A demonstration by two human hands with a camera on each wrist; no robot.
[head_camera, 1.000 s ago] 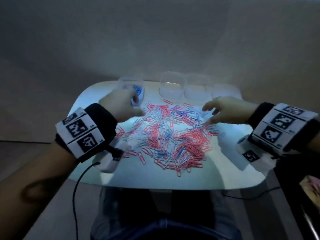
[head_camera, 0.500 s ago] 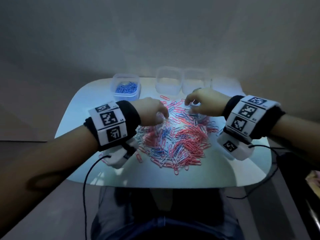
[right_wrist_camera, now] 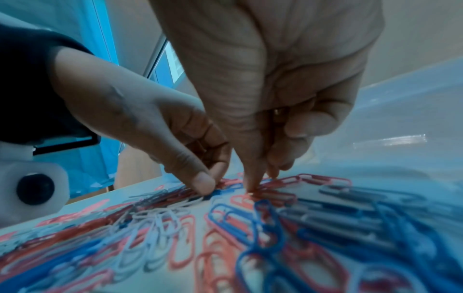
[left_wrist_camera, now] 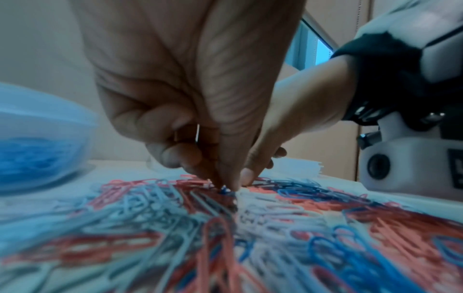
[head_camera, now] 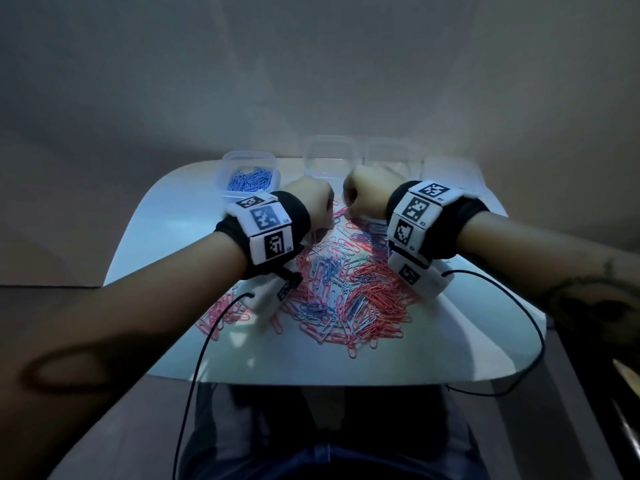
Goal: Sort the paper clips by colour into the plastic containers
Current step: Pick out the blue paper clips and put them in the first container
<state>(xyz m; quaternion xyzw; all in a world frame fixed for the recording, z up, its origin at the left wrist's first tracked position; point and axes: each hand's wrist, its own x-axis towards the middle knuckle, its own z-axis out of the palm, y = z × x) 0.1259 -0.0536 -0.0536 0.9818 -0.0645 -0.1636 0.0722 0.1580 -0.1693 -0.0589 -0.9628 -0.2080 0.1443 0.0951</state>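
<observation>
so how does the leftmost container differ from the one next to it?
The leftmost container holds a heap of blue clips; the second container looks empty. The leftmost stands apart from the row and nearer the person; the second stands close beside a third. Both are clear plastic tubs with rounded corners, upright at the table's far edge.

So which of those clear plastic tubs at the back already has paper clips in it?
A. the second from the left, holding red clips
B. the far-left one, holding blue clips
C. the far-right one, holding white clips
B: in the head view the far-left clear plastic tub holds a heap of blue paper clips, while the other clear tubs look empty.
</observation>
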